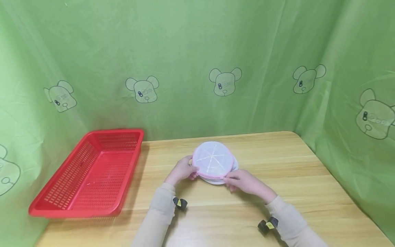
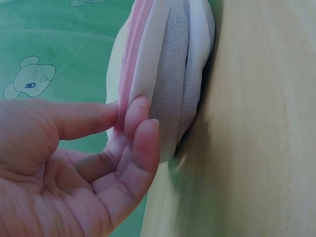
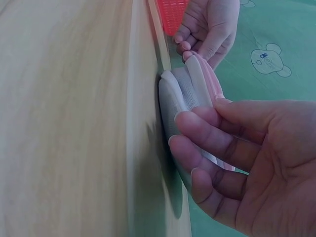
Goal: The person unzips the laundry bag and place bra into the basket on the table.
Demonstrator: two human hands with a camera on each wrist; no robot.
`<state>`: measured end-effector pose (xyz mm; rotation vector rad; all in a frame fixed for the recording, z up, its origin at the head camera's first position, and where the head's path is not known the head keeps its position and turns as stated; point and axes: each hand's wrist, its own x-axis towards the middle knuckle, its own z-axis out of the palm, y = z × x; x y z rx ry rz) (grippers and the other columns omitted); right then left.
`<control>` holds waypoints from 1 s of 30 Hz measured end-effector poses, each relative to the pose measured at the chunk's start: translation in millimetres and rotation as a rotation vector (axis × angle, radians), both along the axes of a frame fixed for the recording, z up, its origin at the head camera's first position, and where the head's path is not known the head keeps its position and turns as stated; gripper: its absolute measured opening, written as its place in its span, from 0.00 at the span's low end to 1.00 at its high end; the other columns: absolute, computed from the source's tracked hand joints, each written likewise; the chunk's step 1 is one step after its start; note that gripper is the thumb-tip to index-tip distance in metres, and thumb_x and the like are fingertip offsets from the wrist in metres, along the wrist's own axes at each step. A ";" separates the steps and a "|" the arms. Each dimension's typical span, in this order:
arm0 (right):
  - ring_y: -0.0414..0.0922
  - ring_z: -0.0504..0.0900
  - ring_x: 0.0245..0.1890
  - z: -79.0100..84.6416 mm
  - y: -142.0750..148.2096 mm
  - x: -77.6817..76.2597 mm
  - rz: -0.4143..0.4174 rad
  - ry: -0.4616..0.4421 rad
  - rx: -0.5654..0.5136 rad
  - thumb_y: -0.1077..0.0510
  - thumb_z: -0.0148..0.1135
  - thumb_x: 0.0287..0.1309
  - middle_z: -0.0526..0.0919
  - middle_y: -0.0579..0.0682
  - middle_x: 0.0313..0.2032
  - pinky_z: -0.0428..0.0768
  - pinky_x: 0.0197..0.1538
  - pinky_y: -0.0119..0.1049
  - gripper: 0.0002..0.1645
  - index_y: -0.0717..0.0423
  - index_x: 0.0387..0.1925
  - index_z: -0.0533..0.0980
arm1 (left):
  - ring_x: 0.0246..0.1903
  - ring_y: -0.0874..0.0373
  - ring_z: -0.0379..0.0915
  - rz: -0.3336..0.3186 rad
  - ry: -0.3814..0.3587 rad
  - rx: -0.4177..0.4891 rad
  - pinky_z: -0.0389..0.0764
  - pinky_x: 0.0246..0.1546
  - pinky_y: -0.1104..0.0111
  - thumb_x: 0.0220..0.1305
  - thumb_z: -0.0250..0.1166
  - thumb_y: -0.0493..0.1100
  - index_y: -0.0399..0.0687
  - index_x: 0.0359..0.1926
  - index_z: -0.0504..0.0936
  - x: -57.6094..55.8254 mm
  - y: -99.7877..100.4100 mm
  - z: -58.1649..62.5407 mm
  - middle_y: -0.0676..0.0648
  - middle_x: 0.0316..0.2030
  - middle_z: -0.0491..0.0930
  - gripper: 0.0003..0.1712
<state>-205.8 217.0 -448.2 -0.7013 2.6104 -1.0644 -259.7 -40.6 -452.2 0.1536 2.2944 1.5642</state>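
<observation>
A round white mesh laundry bag (image 1: 213, 156) with a pink zipper lies on the table, its top marked by pale lines that meet in the middle. My left hand (image 1: 184, 169) pinches the zipper edge at the bag's left side between thumb and fingers. At the front right, my right hand (image 1: 245, 182) pinches the same pink edge. The left wrist view shows the zipper teeth (image 2: 129, 64) closed together above folds of mesh. Whether the right fingertips hold a zipper pull is hidden in the right wrist view.
A red plastic basket (image 1: 102, 181) with perforated sides stands on the left of the wooden table (image 1: 277, 157). Green curtains (image 1: 185, 51) with printed bear heads hang behind the table and along both sides.
</observation>
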 end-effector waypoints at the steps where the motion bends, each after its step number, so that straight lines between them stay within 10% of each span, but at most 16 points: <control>1: 0.40 0.78 0.23 0.1 0.4 -0.1 0.001 0.001 0.001 0.53 0.54 0.69 0.82 0.49 0.22 0.77 0.32 0.27 0.16 0.58 0.29 0.79 | 0.20 0.60 0.77 0.000 0.001 0.001 0.86 0.26 0.69 0.63 0.62 0.32 0.34 0.72 0.57 0.0 0.0 0.0 0.41 0.26 0.83 0.39; 30: 0.40 0.79 0.24 1.8 3.8 -0.8 0.003 0.012 0.011 0.54 0.54 0.68 0.82 0.48 0.21 0.77 0.34 0.27 0.16 0.58 0.28 0.79 | 0.21 0.59 0.77 0.005 -0.005 -0.005 0.86 0.26 0.70 0.63 0.61 0.32 0.35 0.72 0.56 -0.8 -1.9 0.9 0.41 0.26 0.83 0.38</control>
